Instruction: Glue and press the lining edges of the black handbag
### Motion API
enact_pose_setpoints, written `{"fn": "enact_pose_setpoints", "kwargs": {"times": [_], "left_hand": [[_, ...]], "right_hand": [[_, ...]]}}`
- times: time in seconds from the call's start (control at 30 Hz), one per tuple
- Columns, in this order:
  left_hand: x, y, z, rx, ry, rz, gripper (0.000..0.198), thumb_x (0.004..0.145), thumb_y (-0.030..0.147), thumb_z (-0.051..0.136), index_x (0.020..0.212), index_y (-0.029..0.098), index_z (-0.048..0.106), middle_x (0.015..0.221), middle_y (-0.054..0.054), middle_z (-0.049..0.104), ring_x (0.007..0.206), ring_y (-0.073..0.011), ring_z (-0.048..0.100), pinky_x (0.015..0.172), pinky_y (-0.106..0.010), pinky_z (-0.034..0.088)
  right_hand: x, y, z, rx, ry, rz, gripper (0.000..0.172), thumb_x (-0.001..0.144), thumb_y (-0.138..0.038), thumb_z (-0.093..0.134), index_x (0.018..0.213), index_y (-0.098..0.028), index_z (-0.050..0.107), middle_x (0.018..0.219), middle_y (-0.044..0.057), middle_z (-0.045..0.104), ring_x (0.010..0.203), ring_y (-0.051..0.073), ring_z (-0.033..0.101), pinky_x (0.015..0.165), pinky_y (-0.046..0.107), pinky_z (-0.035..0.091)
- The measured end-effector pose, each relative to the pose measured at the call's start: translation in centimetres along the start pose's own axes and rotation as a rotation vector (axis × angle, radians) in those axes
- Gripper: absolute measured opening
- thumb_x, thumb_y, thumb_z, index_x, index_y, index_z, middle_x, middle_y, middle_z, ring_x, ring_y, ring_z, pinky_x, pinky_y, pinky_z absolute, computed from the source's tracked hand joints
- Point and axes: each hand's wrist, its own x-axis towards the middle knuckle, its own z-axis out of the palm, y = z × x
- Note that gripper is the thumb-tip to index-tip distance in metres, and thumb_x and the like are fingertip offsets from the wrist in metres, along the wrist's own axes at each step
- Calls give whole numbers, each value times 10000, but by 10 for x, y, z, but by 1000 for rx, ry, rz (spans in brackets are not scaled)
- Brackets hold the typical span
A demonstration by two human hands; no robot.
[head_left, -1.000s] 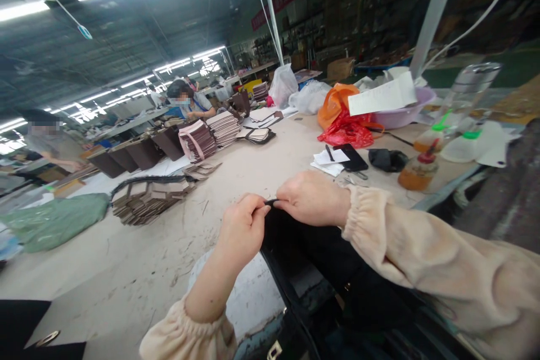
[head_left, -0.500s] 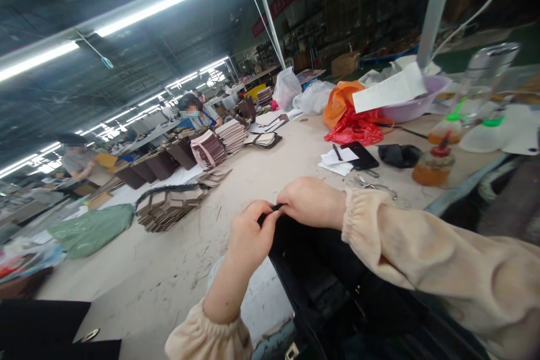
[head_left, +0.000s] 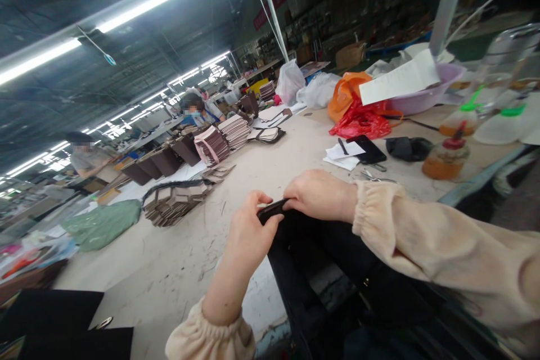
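My left hand (head_left: 250,236) and my right hand (head_left: 316,196) meet above the near edge of the worktable (head_left: 169,259). Both pinch the top edge of a black bag (head_left: 329,270) that hangs down toward my lap. The left thumb and fingers close on a dark strip at the bag's corner. The right hand's fingers curl over the same edge from the other side. Cream sleeves cover both wrists.
Stacks of brown cut pieces (head_left: 172,205) lie mid-table, a green bag (head_left: 101,224) to the left. Right of my hands are scissors (head_left: 373,177), a black phone (head_left: 366,149), glue bottles (head_left: 447,157), a red plastic bag (head_left: 363,121) and a purple basin (head_left: 422,98). Two people work far off.
My hands have stayed together on the bag's edge and lifted it slightly. The left fingers shifted their pinch. My head turned a little to the left.
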Motion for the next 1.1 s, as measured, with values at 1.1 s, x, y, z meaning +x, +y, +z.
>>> {"fn": "enact_pose_setpoints", "kwargs": {"times": [1.1], "left_hand": [[8,5,6,195,80,322,122,810,92,558,771,169,645,837,-31,686,799,-156,633,721,-258,461]], "right_hand": [[-2,2,4,2,29,-24,257,856,-317,479,799,-211,706,787,53,721,754,205,653,592,273,363]]}}
